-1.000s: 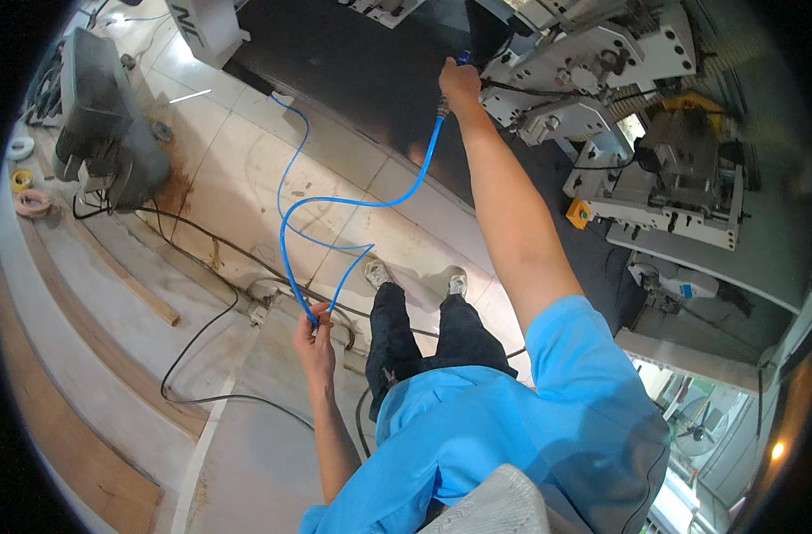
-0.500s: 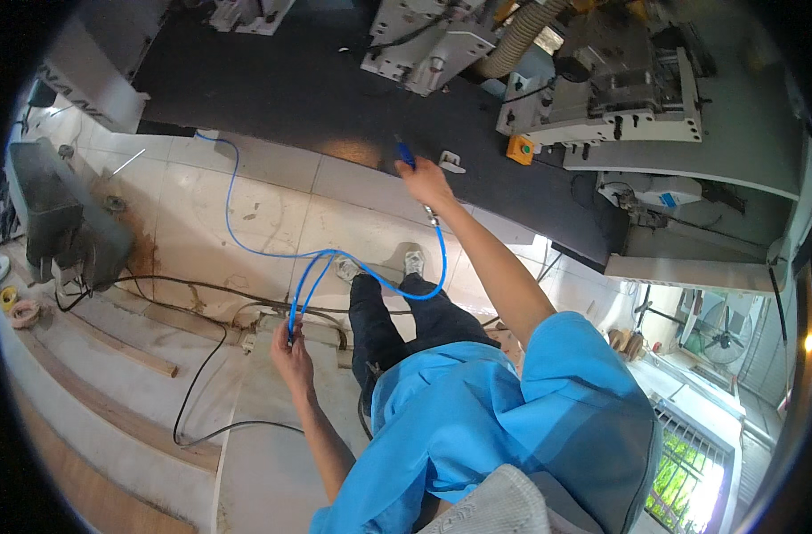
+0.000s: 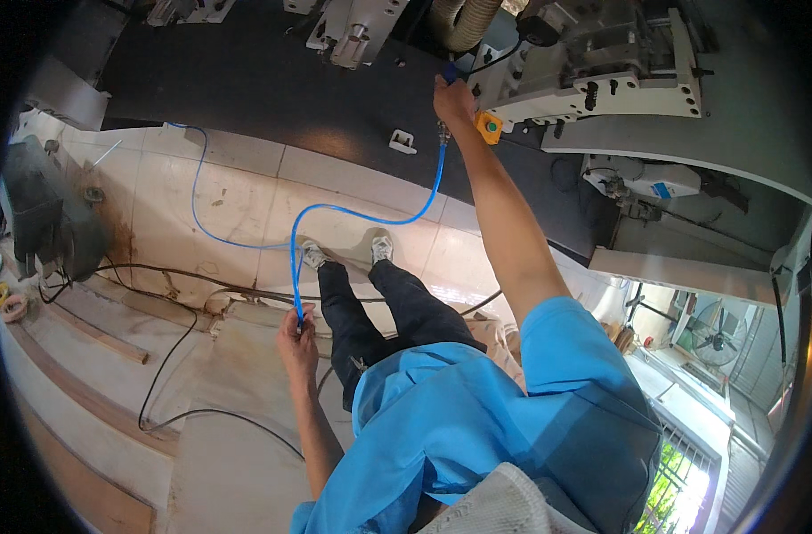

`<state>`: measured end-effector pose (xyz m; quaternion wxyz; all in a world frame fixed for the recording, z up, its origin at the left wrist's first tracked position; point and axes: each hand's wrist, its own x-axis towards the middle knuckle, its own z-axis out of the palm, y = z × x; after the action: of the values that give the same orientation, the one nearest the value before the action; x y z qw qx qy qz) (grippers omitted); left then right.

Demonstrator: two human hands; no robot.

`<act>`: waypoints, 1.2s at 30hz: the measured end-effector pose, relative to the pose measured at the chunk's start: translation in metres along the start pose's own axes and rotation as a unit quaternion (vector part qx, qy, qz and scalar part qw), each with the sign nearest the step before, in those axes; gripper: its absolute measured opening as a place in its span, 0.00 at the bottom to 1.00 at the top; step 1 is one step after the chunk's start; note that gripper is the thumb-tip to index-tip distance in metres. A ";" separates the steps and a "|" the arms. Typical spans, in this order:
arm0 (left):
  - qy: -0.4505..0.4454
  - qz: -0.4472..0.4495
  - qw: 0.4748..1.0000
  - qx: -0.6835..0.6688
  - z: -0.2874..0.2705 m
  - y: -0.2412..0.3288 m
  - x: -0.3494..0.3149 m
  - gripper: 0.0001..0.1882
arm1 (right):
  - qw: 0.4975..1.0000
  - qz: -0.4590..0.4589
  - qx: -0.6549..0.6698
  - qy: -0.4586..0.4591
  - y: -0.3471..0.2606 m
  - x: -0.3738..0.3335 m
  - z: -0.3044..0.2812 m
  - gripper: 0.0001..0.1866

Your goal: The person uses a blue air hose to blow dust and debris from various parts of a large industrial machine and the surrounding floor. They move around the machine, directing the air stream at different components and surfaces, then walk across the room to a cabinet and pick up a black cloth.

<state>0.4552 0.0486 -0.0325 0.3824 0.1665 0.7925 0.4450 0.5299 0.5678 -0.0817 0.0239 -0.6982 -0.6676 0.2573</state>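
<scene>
My right hand (image 3: 456,101) is stretched far forward over the dark machine bed, wrapped round a blue air blow gun (image 3: 450,73). Its tip points away from me, toward the machine units. From the metal fitting (image 3: 443,133) under that hand, a blue air hose (image 3: 370,216) sags across to the left. My left hand (image 3: 297,345) is lower, beside my legs, with its fingers closed on a bend of the hose. Past it, the hose runs over the floor to the far left, under the bed's edge.
A yellow box with a green button (image 3: 489,127) sits right beside my right wrist. Metal machine units (image 3: 593,93) and a corrugated duct (image 3: 464,22) stand ahead. A small white bracket (image 3: 403,141) lies on the dark bed (image 3: 246,98). Black cables (image 3: 183,414) trail across the floor at left.
My right hand has moved forward and right with the blow gun, nearer the machine units. The hose is drawn out further, while my left hand still grips it. The view has shifted.
</scene>
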 end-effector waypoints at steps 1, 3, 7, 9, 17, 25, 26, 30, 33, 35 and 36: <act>0.008 -0.003 1.000 -0.017 0.006 0.000 -0.003 0.10 | 1.000 0.010 0.002 0.013 0.002 -0.002 -0.010 0.31; 0.019 -0.012 1.000 -0.022 0.014 0.001 -0.014 0.10 | 0.999 0.024 0.005 0.037 0.009 -0.005 -0.028 0.31; 0.025 -0.016 1.000 -0.001 0.023 0.005 -0.030 0.11 | 0.995 0.033 0.031 0.087 0.015 -0.011 -0.043 0.30; 0.010 -0.017 1.000 0.014 0.025 0.007 -0.032 0.11 | 0.995 0.022 0.028 0.095 0.020 -0.021 -0.041 0.28; -0.039 0.013 0.990 0.138 -0.013 0.000 -0.030 0.12 | 0.897 -0.019 0.272 -0.349 0.073 -0.167 -0.016 0.22; -0.084 0.145 0.957 0.236 -0.066 -0.021 -0.004 0.12 | 0.986 0.141 0.065 -0.061 0.249 -0.250 -0.038 0.25; -0.092 0.126 0.961 0.229 -0.067 -0.022 -0.002 0.12 | 0.984 0.176 0.020 -0.007 0.280 -0.255 -0.044 0.27; -0.116 0.128 0.960 0.219 -0.068 -0.020 -0.005 0.13 | 0.856 0.263 0.441 0.058 0.382 -0.300 -0.058 0.23; -0.137 0.104 0.940 0.294 -0.069 -0.018 -0.014 0.14 | 0.762 0.401 0.505 0.064 0.428 -0.344 -0.025 0.22; -0.123 0.098 0.945 0.287 -0.076 -0.019 -0.019 0.14 | 0.766 0.443 0.466 -0.031 0.445 -0.377 0.012 0.23; -0.106 0.107 0.947 0.285 -0.083 -0.020 -0.022 0.13 | 0.754 0.413 0.504 -0.076 0.447 -0.391 0.033 0.23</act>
<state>0.4083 -0.0235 -0.0129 0.3512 0.3986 0.8185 0.2185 0.9374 0.1403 -0.1506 0.2129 -0.7709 -0.0872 0.5939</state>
